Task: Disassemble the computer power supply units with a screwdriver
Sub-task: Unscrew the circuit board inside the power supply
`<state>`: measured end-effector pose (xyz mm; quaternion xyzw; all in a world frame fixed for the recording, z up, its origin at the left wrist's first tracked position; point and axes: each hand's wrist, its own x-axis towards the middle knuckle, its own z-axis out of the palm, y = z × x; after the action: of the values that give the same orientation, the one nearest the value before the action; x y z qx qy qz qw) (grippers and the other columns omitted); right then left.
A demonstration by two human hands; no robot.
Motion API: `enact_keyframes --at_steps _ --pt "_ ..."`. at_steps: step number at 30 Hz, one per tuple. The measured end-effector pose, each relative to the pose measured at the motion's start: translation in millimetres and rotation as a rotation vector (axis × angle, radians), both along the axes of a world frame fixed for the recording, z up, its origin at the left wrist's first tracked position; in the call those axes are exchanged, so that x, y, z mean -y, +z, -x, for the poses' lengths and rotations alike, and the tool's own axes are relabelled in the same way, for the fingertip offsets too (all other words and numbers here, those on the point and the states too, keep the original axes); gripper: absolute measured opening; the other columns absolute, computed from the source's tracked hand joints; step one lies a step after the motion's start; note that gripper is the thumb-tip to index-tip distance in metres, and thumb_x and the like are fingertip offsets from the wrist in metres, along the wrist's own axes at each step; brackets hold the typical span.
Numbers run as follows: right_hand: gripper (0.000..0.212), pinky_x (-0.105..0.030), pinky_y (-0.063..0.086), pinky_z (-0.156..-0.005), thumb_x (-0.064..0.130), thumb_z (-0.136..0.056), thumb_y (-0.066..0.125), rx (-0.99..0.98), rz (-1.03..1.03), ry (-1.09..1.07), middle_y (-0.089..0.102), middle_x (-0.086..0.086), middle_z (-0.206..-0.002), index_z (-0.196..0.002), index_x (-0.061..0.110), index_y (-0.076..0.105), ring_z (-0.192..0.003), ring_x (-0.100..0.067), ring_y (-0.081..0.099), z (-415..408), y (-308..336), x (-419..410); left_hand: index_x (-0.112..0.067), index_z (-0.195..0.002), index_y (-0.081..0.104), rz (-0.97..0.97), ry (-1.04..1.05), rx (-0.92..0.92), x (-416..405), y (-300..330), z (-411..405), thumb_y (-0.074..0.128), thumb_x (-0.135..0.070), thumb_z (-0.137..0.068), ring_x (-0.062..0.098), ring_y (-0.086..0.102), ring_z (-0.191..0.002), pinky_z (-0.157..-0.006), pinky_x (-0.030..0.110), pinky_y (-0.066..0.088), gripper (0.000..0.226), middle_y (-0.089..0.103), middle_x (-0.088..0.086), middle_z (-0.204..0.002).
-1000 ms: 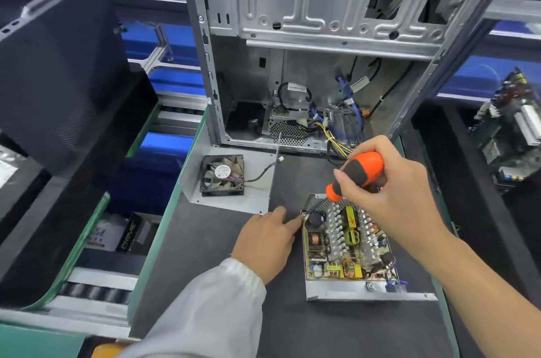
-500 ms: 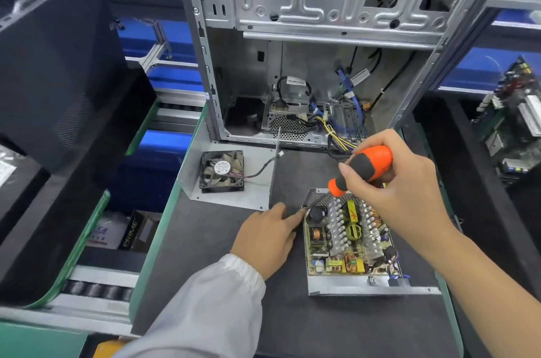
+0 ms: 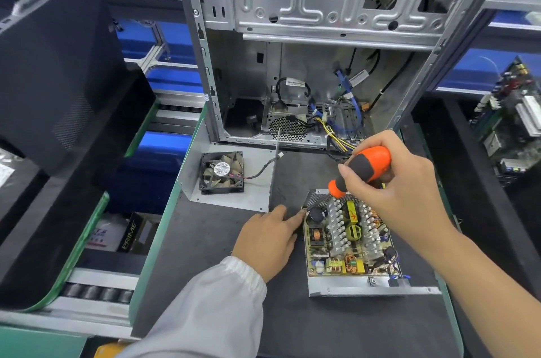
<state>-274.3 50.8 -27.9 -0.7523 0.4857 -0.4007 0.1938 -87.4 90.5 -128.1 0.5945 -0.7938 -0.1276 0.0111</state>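
An opened power supply unit (image 3: 351, 289) lies on the black mat, its circuit board with heat sinks and coils exposed. My right hand (image 3: 401, 190) grips an orange and black screwdriver (image 3: 364, 168), whose tip points down at the unit's far left corner. My left hand (image 3: 269, 236) rests on the mat beside the unit, one fingertip touching that same corner next to the tip. The removed metal cover with a black fan (image 3: 222, 171) lies to the far left of the unit.
An open metal computer case (image 3: 322, 20) stands at the back with cables and another perforated box inside. A black panel (image 3: 52, 64) leans at left over a roller conveyor (image 3: 96, 293). Circuit boards (image 3: 512, 120) are piled at right.
The view has shifted slightly. Both hands stay at the unit's far left corner, the screwdriver handle a little higher than before.
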Motion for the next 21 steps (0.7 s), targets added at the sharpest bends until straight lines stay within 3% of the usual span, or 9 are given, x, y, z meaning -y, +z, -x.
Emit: enact_keyframes --at_steps 21 --pt "0.025 -0.027 0.047 -0.054 0.039 -0.08 0.07 -0.01 0.018 0.006 0.056 0.011 -0.078 -0.093 0.027 0.051 -0.067 -0.016 0.057 -2.4 -0.8 6.0 -0.035 -0.153 0.019 0.001 -0.005 -0.008 0.1 -3.4 -1.3 0.035 -0.033 -0.103 0.026 0.056 -0.09 -0.068 0.028 0.028 0.052 0.046 0.002 -0.116"
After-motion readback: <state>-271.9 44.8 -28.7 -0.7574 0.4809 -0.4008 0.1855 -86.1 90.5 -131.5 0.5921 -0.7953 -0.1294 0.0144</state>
